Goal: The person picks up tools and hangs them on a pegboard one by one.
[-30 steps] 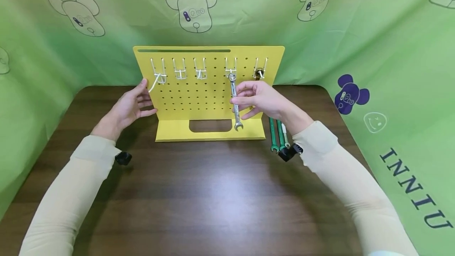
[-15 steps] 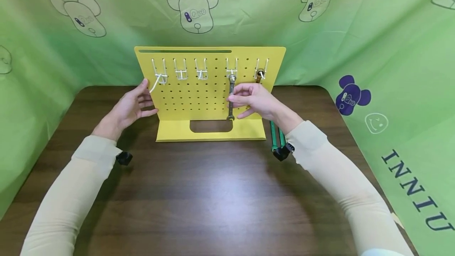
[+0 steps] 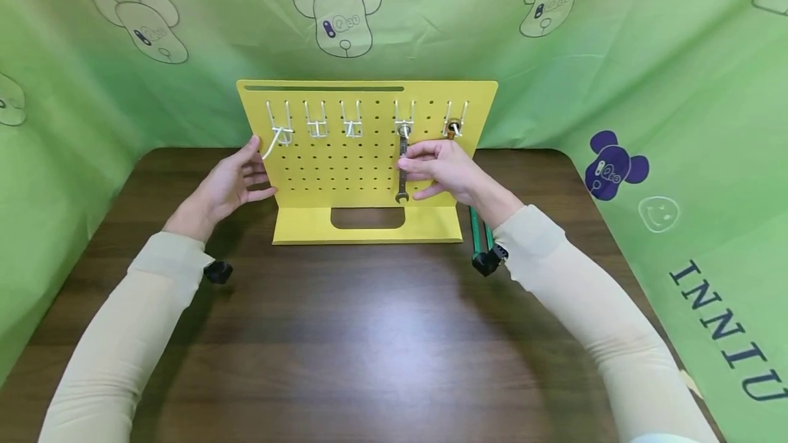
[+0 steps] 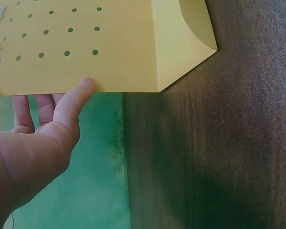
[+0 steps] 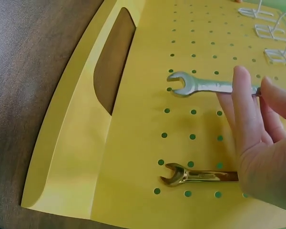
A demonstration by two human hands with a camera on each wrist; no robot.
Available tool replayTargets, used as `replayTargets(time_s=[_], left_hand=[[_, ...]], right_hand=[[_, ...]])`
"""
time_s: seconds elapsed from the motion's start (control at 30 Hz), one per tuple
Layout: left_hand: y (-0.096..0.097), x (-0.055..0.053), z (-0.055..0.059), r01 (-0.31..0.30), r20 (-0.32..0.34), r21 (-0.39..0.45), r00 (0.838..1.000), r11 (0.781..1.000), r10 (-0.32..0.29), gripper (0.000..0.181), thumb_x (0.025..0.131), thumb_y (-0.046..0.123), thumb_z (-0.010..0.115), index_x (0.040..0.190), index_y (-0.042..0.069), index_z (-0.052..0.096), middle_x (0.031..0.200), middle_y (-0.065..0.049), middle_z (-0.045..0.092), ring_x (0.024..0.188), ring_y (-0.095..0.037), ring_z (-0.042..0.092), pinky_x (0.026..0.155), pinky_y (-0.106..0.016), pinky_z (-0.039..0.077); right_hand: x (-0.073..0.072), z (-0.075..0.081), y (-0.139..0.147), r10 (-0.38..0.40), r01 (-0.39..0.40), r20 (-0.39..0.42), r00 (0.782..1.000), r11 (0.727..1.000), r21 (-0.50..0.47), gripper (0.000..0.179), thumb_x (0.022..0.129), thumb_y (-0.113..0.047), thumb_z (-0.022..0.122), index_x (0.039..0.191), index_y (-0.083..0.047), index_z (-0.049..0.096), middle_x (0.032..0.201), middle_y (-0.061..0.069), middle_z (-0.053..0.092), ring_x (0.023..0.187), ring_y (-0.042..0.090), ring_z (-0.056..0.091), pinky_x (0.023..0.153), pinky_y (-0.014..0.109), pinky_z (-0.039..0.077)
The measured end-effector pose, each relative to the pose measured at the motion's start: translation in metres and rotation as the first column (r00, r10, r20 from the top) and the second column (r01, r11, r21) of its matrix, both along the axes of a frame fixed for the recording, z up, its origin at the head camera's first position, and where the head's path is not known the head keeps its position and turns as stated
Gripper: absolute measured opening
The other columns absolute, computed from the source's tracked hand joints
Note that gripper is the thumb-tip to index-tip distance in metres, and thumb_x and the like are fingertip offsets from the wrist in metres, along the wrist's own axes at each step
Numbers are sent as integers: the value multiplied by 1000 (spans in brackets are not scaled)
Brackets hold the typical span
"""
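Observation:
A yellow pegboard (image 3: 345, 217) stands upright on the table, with white wire hooks along its upper part. My left hand (image 3: 226, 186) holds its left edge, the thumb (image 4: 76, 98) on the front face and the other fingers behind. A silver combination wrench (image 5: 209, 87) is pinched between the thumb and fingers of my right hand (image 3: 452, 168). It hangs nearly vertical, ring end up at the second hook from the right (image 3: 404, 122), open end down. Beside it a gold wrench (image 5: 205, 176) hangs on the rightmost hook, partly behind my right hand in the right wrist view.
Green wrenches (image 3: 475, 231) lie on the brown table (image 3: 345, 333) right of the board, partly covered by my right wrist and its camera (image 3: 486, 262). The three left hooks (image 3: 317, 127) hold no tools. A green printed curtain (image 3: 209, 33) surrounds the table.
My right hand has brought the wrench closer to the board, raising its lower end, and its ring end now sits at the hook. The left hand keeps its place on the edge.

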State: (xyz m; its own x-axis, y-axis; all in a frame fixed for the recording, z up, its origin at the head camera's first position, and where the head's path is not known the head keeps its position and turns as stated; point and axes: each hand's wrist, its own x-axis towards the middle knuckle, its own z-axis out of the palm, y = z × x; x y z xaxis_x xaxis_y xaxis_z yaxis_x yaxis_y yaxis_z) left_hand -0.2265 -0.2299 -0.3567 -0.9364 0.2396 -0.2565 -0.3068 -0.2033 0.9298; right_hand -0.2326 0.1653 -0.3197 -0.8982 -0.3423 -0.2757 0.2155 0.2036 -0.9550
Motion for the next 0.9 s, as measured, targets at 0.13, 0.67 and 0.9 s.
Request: replayTargets(time_s=[0.13,0.67,0.9], left_hand=[[-4,1,3,-8,-1,-11,1000,1000,8,42,99,51,60,112,13,48,113,-7,44,112,-25,45,99,-44,55],[2,1,1,7,12,-7,1000,1000,-7,47,99,54,59,112,11,47,117,-9,41,113,-25,45,102,-44,53],[1,2,1,9,17,-4,1000,1000,-9,46,99,53,59,109,10,47,116,-9,41,113,-25,44,103,-44,52]], right_hand=[[0,-1,-5,-27,27,-5,1000,1000,-9,39,96,-21,74,128,-2,63,128,13,68,116,32,66,76,46,63],[1,-5,-6,-125,125,-41,991,992,-9,33,97,-18,73,125,-2,66,123,12,70,113,29,68,75,44,64],[8,-5,-5,-138,137,-19,990,990,-31,35,96,-18,73,126,-1,65,126,12,69,112,29,68,79,43,63]])
